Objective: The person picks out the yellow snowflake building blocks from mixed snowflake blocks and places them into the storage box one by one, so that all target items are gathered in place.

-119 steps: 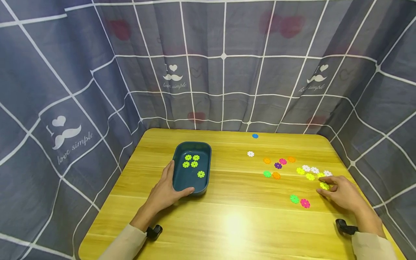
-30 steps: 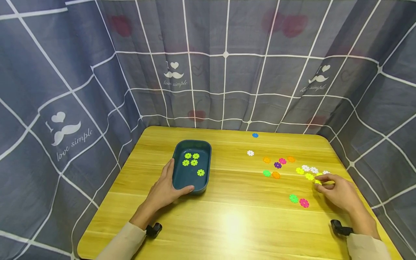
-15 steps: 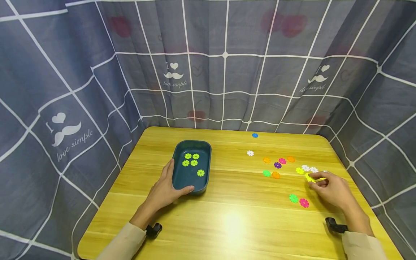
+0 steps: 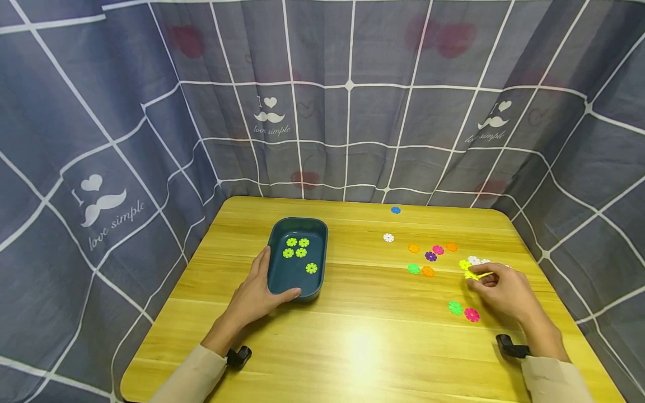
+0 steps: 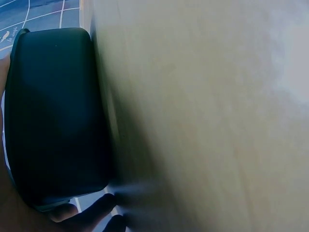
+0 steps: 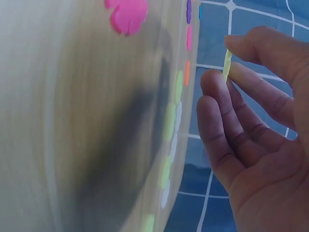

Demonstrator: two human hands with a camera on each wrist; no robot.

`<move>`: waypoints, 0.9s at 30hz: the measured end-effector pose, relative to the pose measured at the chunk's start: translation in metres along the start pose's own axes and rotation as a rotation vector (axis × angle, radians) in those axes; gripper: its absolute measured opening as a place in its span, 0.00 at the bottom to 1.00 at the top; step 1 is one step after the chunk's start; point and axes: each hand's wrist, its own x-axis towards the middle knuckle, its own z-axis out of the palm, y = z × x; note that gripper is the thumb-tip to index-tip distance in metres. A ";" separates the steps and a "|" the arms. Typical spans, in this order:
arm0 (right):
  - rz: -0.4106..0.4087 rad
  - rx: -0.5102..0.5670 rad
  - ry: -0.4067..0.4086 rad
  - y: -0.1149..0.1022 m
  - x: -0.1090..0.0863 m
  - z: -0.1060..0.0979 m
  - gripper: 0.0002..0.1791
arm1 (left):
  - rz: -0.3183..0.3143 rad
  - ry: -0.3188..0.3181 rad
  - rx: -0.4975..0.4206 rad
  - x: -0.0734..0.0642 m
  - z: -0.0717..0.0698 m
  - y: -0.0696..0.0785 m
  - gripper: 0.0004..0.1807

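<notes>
My left hand (image 4: 250, 296) holds a dark teal plastic tub (image 4: 321, 263) by its left side and near corner, thumb along the near rim. The left wrist view shows the tub's outer wall (image 5: 55, 116). Inside lie several yellow-green flower-shaped discs (image 4: 300, 253). At the right, my right hand (image 4: 506, 291) pinches a yellow flower-shaped disc (image 6: 227, 66) between thumb and fingertips, edge-on in the right wrist view and lifted off the table. Below and beyond it are more yellow discs (image 6: 169, 123) and white discs (image 4: 473, 261), partly hidden by the hand.
Across the wooden table (image 4: 282, 352) lie orange discs (image 4: 428, 271), a purple disc (image 4: 430, 256), green and pink discs (image 4: 472, 314), a white disc (image 4: 388, 237) and a blue disc (image 4: 396, 210). A grey checked curtain (image 4: 322, 123) stands around the back and sides.
My right hand has moved left across the yellow discs, carrying the pinched one. My left hand and the tub have stayed in place.
</notes>
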 end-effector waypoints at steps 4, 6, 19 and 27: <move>-0.007 0.012 -0.001 -0.008 0.001 0.003 0.18 | 0.001 -0.001 -0.001 0.000 0.000 0.000 0.83; -0.020 0.020 0.006 -0.011 0.002 0.005 0.17 | 0.002 -0.001 0.000 0.000 0.000 0.000 0.83; -0.082 0.047 -0.015 -0.031 0.011 0.016 0.13 | 0.009 0.004 0.005 0.001 0.000 0.000 0.83; -0.094 0.083 -0.060 -0.046 0.016 0.018 0.11 | 0.002 0.004 0.009 0.000 0.000 0.000 0.83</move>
